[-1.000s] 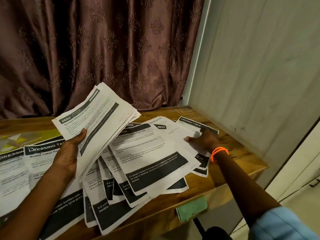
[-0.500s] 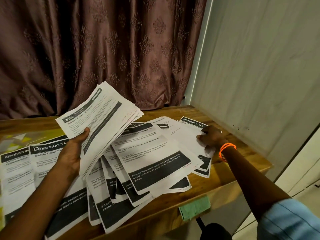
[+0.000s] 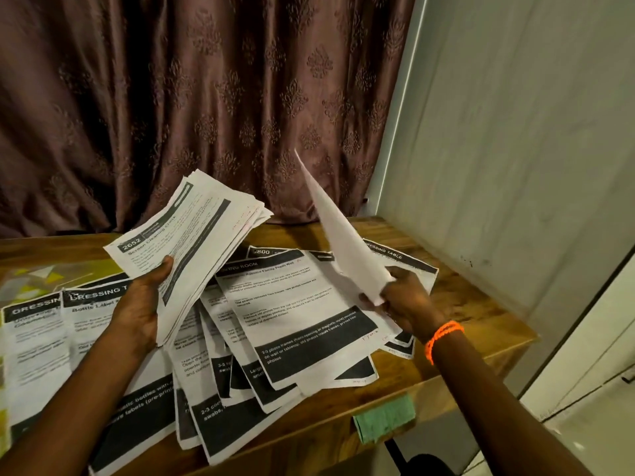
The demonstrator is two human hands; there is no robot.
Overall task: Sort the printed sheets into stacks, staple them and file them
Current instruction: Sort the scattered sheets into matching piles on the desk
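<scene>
One loose sheet (image 3: 343, 235) stands nearly on edge above the right side of the spread, blank back toward the camera, pinched at its near corner by the right hand (image 3: 405, 300). It looks light and floppy, likely to bow or flutter when swung, so a grip at the corner or edge with thumb on top seems best, and creasing is the main risk. To the left, the left hand (image 3: 141, 304) grips a thick stack (image 3: 192, 245) from beneath, thumb pressed on its printed face; the bundle fans at its far edge and could slip apart if tilted further. Below and between both hands, many printed sheets (image 3: 295, 321) lie overlapped on the wooden table (image 3: 481, 304), more reaching off to the left. A green cloth (image 3: 385, 420) hangs at the table's near edge, and a patterned curtain (image 3: 206, 97) hangs at the far side.
</scene>
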